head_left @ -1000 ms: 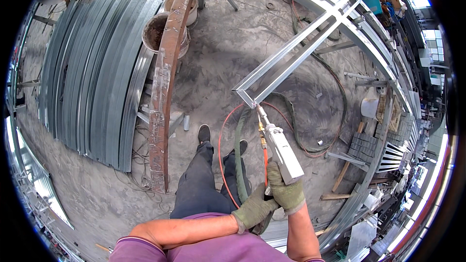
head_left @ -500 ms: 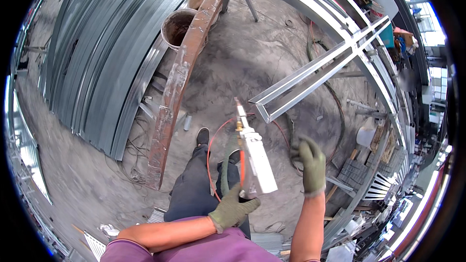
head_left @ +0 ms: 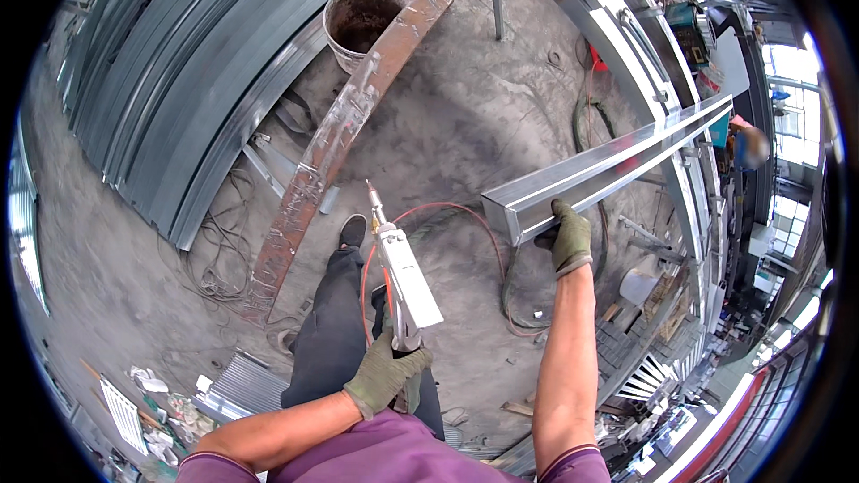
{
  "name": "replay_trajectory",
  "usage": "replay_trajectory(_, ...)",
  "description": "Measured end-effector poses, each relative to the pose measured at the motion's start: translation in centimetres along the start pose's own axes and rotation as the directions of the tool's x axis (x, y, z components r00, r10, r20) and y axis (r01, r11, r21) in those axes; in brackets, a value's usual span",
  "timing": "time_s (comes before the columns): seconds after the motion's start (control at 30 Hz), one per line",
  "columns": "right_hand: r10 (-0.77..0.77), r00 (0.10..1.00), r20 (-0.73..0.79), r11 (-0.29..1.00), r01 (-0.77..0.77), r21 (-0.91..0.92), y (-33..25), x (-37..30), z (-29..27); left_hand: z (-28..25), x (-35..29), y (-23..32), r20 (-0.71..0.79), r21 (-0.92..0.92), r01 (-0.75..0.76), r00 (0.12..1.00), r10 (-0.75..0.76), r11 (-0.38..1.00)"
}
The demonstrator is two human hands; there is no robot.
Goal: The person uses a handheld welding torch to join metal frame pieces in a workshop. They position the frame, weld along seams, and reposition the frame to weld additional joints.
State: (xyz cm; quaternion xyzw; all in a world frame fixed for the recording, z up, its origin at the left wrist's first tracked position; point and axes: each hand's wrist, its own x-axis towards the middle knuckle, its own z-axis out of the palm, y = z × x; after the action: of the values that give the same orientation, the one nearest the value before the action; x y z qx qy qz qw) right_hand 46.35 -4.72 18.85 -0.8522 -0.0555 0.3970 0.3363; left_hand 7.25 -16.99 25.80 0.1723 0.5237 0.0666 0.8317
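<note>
My left hand (head_left: 386,376), in an olive glove, is closed round the grip of a white handheld laser welding gun (head_left: 409,273). Its slim copper-tipped nozzle points up and away from me, above my left shoe. An orange hose (head_left: 365,279) hangs from the gun. My right hand (head_left: 571,237), gloved alike, is closed on the lower edge of a long galvanised steel beam (head_left: 582,188), just beside its near end. The beam's far part rests on a pale steel rail at the right; the fingers under it are partly hidden.
A rusty brown steel bar (head_left: 333,131) slants across the left, in front of a dirty bucket (head_left: 351,22). Corrugated grey metal sheets (head_left: 206,63) are stacked beyond it. Hoses curl over the concrete floor (head_left: 456,125). A long pale rail (head_left: 617,36) runs along the right.
My right hand has moved up to the beam's near end and taken hold of it. The beam has turned, showing its side. My left hand has brought the welding gun leftward in view.
</note>
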Motion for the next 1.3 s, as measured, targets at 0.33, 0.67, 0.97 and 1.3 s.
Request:
replay_trajectory(0.33,-0.028,1.0,-0.006,1.0,0.028,-0.009,-0.4,-1.4,-0.4,0.5,0.0,-2.1,-0.09,-0.15,-0.111,0.991,0.098,0.982)
replay_trajectory(0.67,-0.085,0.978,0.19,0.952,0.024,0.304,5.6,-0.8,-3.4,1.3,0.0,-4.2,-0.081,-0.223,-0.124,0.991,0.108,0.967)
replay_trajectory(0.97,-0.197,0.841,0.503,0.804,-0.155,0.573,10.0,2.7,-2.3,2.9,0.3,-6.2,-0.111,-0.247,-0.135,0.988,0.11,0.96)
replay_trajectory(1.3,-0.374,0.558,0.741,0.794,-0.221,0.566,15.1,9.8,-2.2,4.1,0.9,-8.3,-0.145,-0.236,-0.206,0.974,0.175,0.949)
